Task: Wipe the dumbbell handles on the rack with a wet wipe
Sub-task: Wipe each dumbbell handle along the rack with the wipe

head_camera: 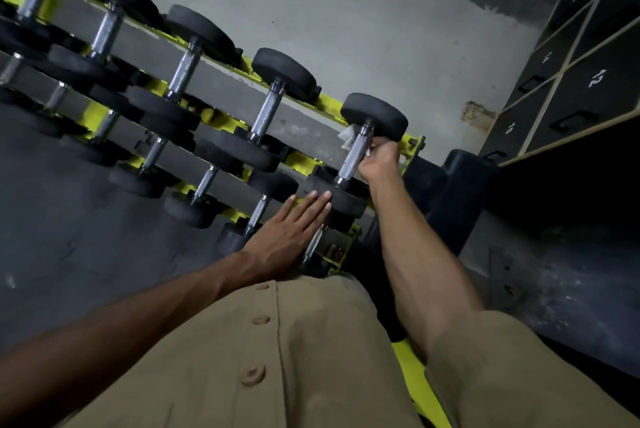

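While our right hand [377, 159] curls round the upper end of the handle [353, 157] on the end dumbbell [360, 150], the wipe [347, 137] sits wrapped between palm and steel, a white corner poking out on the far side of the fingers, just under the upper weight head. We judge the wrap is deliberate: closing the hand round the bar lets the wipe touch the knurling all the way round, so one slide down would clean the whole girth. Bare handle shows below the hand, down to the lower head.

Our left hand [291, 230] lies flat, fingers straight and pressed together, holding nothing. Its fingertips rest on the lower weight head of that same dumbbell, we think to stop it rolling or shifting in its cradle as the other hand rubs. Under its palm run the handles of the lower tier.

Beyond the left hand, away from our right, the rack [329, 102] climbs off in yellow rails, carrying a row of dumbbells on each of its tiers, their steel handles bare and nothing on them. We cannot tell from here whether any of them is wet. Since we stand at the rack's end post, the job looks barely begun, with the remaining handles waiting along the row. On the far side of the right hand stand dark numbered lockers [588, 81].
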